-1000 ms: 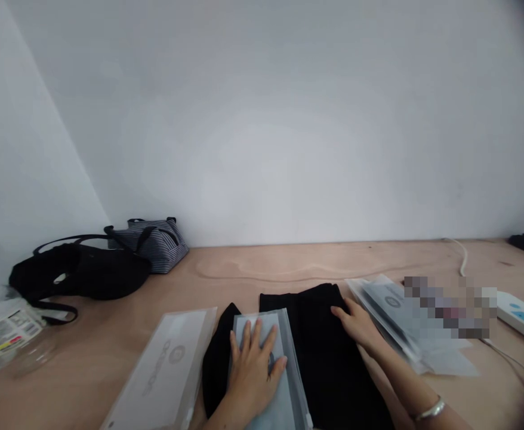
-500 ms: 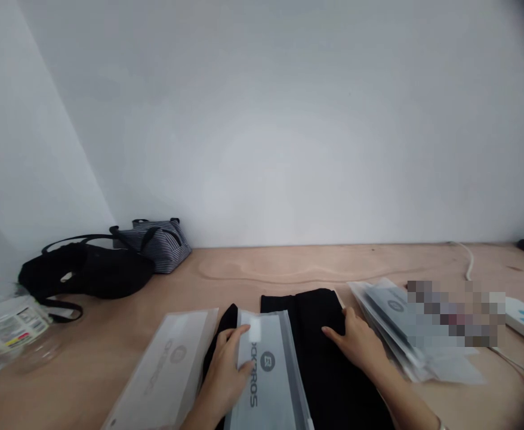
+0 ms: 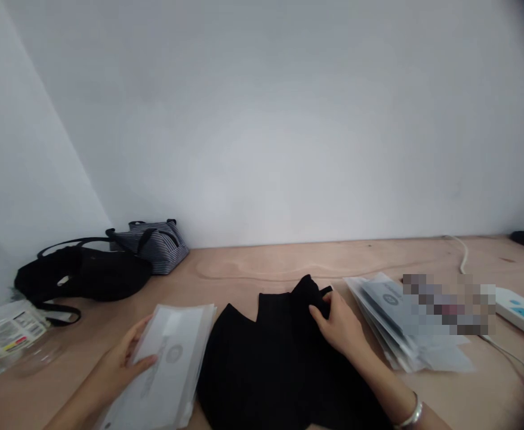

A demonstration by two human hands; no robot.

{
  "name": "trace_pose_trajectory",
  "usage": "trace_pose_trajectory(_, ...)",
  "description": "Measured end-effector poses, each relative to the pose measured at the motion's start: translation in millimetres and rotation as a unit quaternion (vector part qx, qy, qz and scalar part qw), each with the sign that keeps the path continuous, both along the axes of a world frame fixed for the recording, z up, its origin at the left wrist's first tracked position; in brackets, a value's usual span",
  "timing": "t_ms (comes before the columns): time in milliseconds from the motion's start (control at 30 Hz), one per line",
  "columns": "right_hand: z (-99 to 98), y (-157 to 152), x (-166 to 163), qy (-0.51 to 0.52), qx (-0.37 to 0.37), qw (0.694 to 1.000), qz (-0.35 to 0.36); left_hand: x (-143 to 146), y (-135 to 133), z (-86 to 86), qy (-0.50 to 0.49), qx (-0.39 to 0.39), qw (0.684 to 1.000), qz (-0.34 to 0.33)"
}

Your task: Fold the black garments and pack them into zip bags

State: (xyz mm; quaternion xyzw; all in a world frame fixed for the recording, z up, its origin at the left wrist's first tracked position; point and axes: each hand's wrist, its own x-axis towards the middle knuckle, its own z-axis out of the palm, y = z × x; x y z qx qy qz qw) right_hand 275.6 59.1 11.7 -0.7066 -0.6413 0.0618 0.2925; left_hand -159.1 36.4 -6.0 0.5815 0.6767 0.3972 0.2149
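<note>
A black folded garment (image 3: pixel 266 352) lies on the wooden table (image 3: pixel 253 269) in front of me. My right hand (image 3: pixel 340 325) pinches its far right corner, which is lifted and bunched. To its left lies a stack of frosted zip bags (image 3: pixel 168 358) with a round logo. My left hand (image 3: pixel 121 358) rests on the left edge of that stack, thumb on top of the upper bag.
Another pile of frosted bags (image 3: pixel 396 310) lies to the right of the garment. A white power strip (image 3: pixel 521 310) and cable sit at the far right. A black bag (image 3: pixel 83 278) and a striped pouch (image 3: pixel 154 242) stand at the back left, clear plastic packaging (image 3: pixel 2 334) at the far left.
My left hand carried the frosted bag off the black garment and set it on the stack to the left. My right hand closed on the garment's far corner and lifted it.
</note>
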Motion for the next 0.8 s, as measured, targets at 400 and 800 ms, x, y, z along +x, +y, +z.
trace_pose_trajectory(400,2.1,-2.7,-22.7,-0.031,0.027,0.980,0.193,134.0,-11.9,8.9,0.282,0.097,0.942,-0.155)
trace_pose_trajectory(800,-48.0,5.3,19.3,-0.189,-0.023,0.953,0.235,249.4,3.5,10.1,0.361,0.036,0.881,-0.303)
